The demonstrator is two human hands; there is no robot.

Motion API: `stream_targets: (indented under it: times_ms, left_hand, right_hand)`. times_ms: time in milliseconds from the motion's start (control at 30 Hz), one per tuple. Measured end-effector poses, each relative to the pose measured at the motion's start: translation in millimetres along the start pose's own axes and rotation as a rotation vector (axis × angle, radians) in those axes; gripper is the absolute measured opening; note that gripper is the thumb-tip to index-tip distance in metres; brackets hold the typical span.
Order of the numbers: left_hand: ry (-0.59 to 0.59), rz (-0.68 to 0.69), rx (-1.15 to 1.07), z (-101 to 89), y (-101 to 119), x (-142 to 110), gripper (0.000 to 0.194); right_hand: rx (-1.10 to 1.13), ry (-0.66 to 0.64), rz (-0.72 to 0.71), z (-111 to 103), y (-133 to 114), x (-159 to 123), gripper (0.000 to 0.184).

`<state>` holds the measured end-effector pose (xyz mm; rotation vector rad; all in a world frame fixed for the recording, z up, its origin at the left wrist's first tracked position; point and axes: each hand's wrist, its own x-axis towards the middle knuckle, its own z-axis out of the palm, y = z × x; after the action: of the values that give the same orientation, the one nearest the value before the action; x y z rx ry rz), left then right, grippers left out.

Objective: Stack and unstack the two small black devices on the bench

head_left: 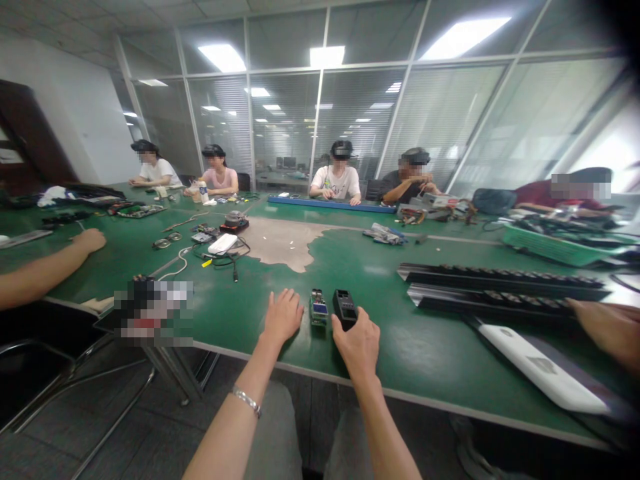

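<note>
- Room: a glass partition (280, 127) with pale frames stands behind a long green worktop (225, 320); several people sit along its far side.
- Main items: a circuit board module (319, 310) and a black housing (344, 303) lie side by side near the front edge of the worktop, a narrow gap between them.
- Module orientation: long axis runs from the wearer toward the far side; its blue display faces up.
- Housing orientation: long axis nearly parallel to that of the module, far end leaning slightly left; the face with cut-outs is upward.
- Left hand (285, 315): palm down on the worktop, fingers loosely extended, holding nothing; located just left of the module, apart from it.
- Right hand (361, 337): grasping the near end of the housing, thumb on its left side and fingers on its right.
- Right of the housing: two black rails (470, 300) lie crosswise, well apart from it; a co-worker's hand (607, 330) is at their right end, contact unclear. A long white device (543, 367) lies nearer the front edge.
- Beyond the left hand: a white box (223, 244) lies among dark cables (236, 270).
</note>
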<state>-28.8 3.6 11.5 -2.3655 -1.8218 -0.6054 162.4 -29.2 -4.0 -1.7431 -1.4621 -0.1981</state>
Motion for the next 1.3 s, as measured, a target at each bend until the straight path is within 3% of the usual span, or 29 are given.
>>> stream_targets:
  times_ms: [100, 500, 733, 967, 1300]
  left_hand:
    - [-0.005, -0.003, 0.006, 0.8, 0, 1, 0.037]
    - [0.007, 0.001, 0.006, 0.9, 0, 0, 0.039]
    - [0.028, -0.090, 0.026, -1.1, 0, 0, 0.057]
    - [0.005, -0.045, 0.027, 1.0, -1, -2, 0.043]
    - [0.015, -0.040, 0.021, 0.9, -3, -3, 0.041]
  right_hand:
    - [0.002, 0.032, -0.019, 1, -1, 0, 0.074]
    - [0.002, 0.001, -0.070, -4, -1, -2, 0.060]
    - [-0.046, -0.031, -0.060, -4, -1, -3, 0.058]
    - [-0.111, -0.046, -0.059, -9, -5, -4, 0.056]
    - [-0.108, -0.056, -0.053, -8, -7, -5, 0.059]
